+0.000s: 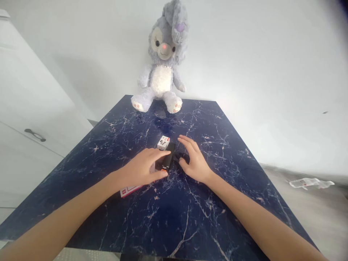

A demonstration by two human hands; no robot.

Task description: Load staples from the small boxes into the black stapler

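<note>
A black oblong object (169, 156) with an orange patch at its near end lies on the table; its kind is not clear. My left hand (141, 166) reaches over from the left, index fingertip on its top and thumb by the orange end, the two spread apart. Just beyond it, touching or nearly so, sits a small white box (163, 143) with red and black print. Partly under my left hand is a flat red-edged card or package (130, 190), mostly hidden. To the right, my right hand (194, 161) is open with fingers apart, holding nothing.
A grey-lilac plush rabbit (161, 79) sits at the far edge of the blue marble-patterned table (217, 217), against a white wall. A white cabinet (32, 98) with a dark handle stands left. Clear plastic packaging (311, 183) lies on the floor at right.
</note>
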